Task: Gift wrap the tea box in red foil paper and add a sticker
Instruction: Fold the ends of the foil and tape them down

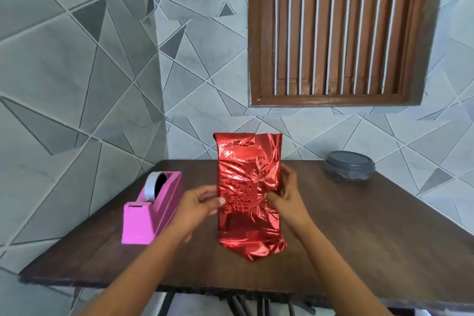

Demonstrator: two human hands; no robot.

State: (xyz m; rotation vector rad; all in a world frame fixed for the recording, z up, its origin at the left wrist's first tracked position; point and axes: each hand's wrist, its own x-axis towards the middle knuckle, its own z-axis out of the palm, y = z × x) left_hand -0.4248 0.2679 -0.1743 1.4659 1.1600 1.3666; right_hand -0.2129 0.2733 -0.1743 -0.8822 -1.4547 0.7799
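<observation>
The left hand (202,200) grips the left side of a tall package of red foil paper (246,187), thumb laid across the front face and fingers curled behind it. The right hand (287,192) pinches the crinkled foil on the right side, thumb pressing a loose fold against the front. The tea box itself is hidden inside the foil, which stands open and ragged at both the top and bottom ends. The package is held upright over the middle of the desk (372,238); whether its lower end rests on the wood cannot be told. A pink tape dispenser (151,213) sits near the left edge, just beside the left hand. A grey lidded container (350,165) stands near the far right corner, well apart from the package.
</observation>
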